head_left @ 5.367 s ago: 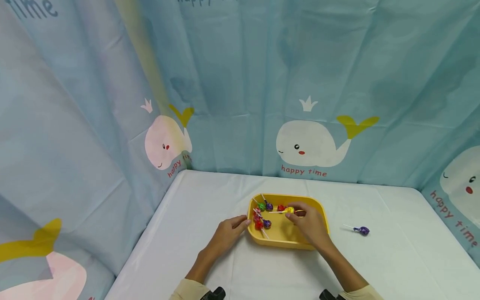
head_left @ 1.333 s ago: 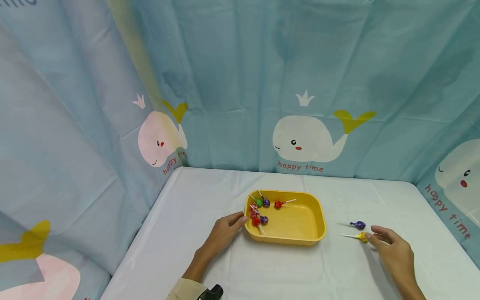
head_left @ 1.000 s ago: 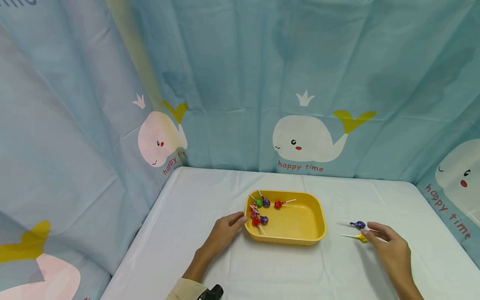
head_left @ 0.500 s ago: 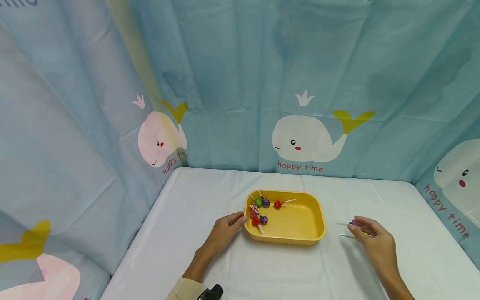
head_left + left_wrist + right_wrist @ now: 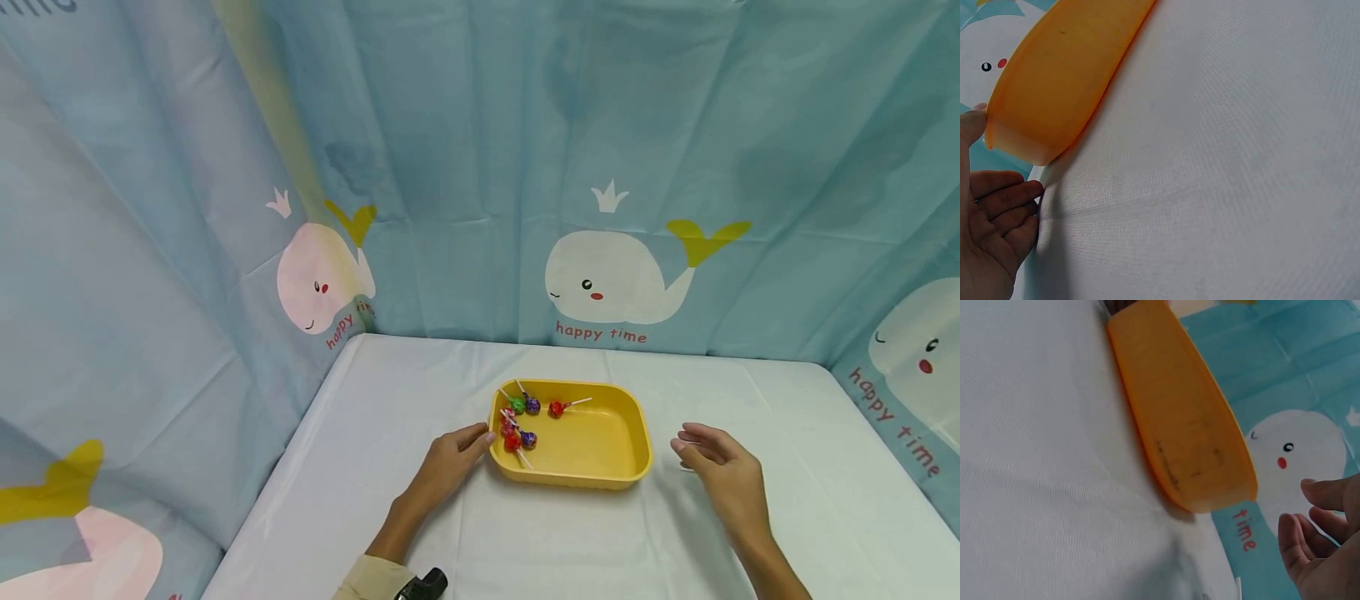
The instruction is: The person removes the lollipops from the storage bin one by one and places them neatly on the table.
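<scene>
My left hand (image 5: 450, 461) touches the left end of a yellow tray (image 5: 600, 446). In the left wrist view the thumb lies at the rim, while the other fingers hang loosely bent below. Several wrapped lollipops are in the tray: a red lollipop (image 5: 556, 410) lies apart, with green (image 5: 517, 406), purple and red ones bunched at the left side. My right hand (image 5: 723, 475), holding nothing, hovers right of the tray with thumb and fingers apart. It hides most of two lollipops on the table; a white stick (image 5: 687, 469) peeks out beneath it.
White cloth (image 5: 555, 542) covers the table. A blue curtain (image 5: 450, 167) printed with whales hangs behind and on both sides. In the right wrist view the tray (image 5: 1179, 412) shows its long outer wall.
The right hand took a yellow lollipop from the tray and laid it on the table beside the purple one. Having let go, it has moved left towards the tray. The left hand keeps its place.
</scene>
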Demonstrator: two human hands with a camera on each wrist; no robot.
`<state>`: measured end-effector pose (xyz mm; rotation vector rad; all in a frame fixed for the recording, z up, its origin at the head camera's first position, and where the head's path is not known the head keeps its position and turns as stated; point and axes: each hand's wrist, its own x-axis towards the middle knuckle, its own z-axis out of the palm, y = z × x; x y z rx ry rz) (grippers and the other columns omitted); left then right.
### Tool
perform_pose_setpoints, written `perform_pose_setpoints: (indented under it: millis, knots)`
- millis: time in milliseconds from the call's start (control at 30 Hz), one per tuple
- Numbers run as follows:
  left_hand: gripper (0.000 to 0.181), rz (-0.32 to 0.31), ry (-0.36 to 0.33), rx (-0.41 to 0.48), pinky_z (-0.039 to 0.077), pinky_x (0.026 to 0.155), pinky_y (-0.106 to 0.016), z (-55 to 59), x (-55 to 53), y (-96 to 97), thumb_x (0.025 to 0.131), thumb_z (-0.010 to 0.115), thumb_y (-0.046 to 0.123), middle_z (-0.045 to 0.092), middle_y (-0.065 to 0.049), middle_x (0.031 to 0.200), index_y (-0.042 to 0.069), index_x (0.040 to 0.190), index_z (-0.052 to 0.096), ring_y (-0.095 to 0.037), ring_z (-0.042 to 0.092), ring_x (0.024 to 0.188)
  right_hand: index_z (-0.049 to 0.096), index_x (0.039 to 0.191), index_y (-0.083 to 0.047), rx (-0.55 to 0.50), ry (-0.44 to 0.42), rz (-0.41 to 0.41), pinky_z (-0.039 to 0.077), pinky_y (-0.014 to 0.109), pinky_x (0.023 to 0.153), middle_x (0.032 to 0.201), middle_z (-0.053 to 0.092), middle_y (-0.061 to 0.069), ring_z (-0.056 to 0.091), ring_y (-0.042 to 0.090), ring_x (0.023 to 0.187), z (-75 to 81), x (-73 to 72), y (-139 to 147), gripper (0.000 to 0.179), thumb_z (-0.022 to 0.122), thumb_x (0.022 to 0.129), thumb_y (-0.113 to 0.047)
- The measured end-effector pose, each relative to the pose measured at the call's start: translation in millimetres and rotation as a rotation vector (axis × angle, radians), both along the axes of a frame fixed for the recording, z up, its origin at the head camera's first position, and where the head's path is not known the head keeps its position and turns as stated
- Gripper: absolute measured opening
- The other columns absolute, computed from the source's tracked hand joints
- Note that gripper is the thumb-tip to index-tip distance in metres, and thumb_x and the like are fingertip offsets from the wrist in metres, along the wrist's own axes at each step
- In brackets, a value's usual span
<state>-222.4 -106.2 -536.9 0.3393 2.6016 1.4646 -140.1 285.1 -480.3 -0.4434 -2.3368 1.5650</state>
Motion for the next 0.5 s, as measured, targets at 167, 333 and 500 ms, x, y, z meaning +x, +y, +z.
perform_pose_setpoints:
  millis: [167,333,500]
  knots:
    - [0.065,0.003,-0.005,0.003,0.041,0.121,-0.056,0.3,0.6,0.2,0.107,0.057,0.056,0.062,-0.008,0.152,0.009,0.151,0.06,-0.034,0.051,0.148,0.068,0.135,-0.005,-0.026,-0.001,0.021,0.061,0.015,0.078,0.112,0.077,-0.005,0.075,0.004,0.089,2.9,-0.9,-8.9,0.048,0.079,0.098,-0.032]
    - [0.065,0.004,-0.002,0.003,0.042,0.121,-0.056,1.3,0.5,0.2,0.107,0.058,0.056,0.062,-0.007,0.152,0.009,0.151,0.06,-0.034,0.052,0.147,0.068,0.135,-0.006,-0.037,-0.012,0.027,0.06,0.015,0.08,0.116,0.077,0.001,0.075,0.006,0.089,4.1,-3.0,-16.9,0.046,0.079,0.099,-0.032]
    - [0.062,0.005,-0.002,0.004,0.042,0.121,-0.056,2.5,1.0,0.7,0.107,0.058,0.053,0.062,-0.008,0.152,0.009,0.151,0.06,-0.034,0.052,0.147,0.067,0.137,-0.006,-0.031,-0.034,0.043,0.059,0.013,0.081,0.122,0.076,0.005,0.075,0.008,0.09,4.7,-5.2,-24.8,0.049,0.078,0.099,-0.035]
